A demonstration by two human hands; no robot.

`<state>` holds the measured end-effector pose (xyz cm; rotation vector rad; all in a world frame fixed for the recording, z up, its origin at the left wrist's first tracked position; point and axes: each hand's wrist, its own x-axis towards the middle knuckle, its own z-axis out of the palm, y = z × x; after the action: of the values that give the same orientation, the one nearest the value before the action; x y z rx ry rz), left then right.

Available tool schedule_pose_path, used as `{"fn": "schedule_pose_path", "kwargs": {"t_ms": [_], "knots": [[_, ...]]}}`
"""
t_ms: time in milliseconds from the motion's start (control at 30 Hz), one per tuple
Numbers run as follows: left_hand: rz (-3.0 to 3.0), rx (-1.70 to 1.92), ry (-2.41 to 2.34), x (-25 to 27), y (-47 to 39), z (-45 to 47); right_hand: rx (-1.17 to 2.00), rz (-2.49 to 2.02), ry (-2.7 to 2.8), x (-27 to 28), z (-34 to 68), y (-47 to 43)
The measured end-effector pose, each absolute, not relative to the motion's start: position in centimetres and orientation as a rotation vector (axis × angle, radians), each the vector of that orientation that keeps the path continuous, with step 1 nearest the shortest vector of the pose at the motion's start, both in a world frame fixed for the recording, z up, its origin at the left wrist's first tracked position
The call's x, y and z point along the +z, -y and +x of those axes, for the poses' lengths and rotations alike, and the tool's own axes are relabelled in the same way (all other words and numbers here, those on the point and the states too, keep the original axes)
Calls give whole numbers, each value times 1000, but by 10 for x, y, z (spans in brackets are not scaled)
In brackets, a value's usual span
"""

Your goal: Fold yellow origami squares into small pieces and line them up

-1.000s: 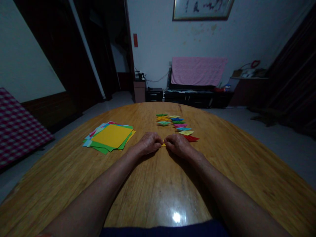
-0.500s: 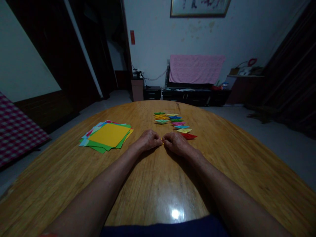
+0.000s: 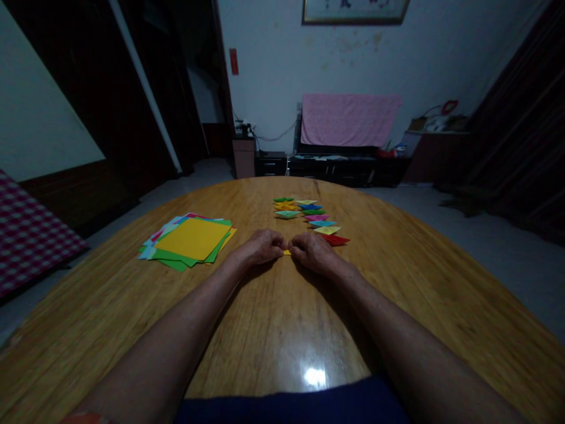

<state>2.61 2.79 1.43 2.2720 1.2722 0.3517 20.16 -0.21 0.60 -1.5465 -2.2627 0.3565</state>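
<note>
A small yellow paper pinched between two hands, with a red boat crowding the right one.
The left hand (image 3: 265, 247) and the right hand (image 3: 311, 251) each grip an end of the yellow paper (image 3: 286, 252), low over the counter (image 3: 265, 335) in front of the person; the fingers hide most of it, so its creases cannot be judged. Uneven pulling could tear so small a piece or skew a fold. The red paper boat (image 3: 338, 240) sits just beyond the right hand, partly covered; a sideways slip of the knuckles could crush or push it into the other paper boats (image 3: 316, 218). Left of the left hand, the loosely fanned paper stack (image 3: 194, 240) could slide if a forearm brushed it.
</note>
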Motion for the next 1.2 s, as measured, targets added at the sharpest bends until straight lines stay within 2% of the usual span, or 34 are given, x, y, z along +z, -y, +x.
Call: {"fn": "schedule_pose_path", "kwargs": {"t_ms": [567, 1200], "knots": [[2172, 391, -1350, 19, -18, 31, 689, -1385, 2239, 7, 217, -5], [2177, 384, -1396, 23, -13, 35, 610, -1413, 2213, 4, 221, -3]]}}
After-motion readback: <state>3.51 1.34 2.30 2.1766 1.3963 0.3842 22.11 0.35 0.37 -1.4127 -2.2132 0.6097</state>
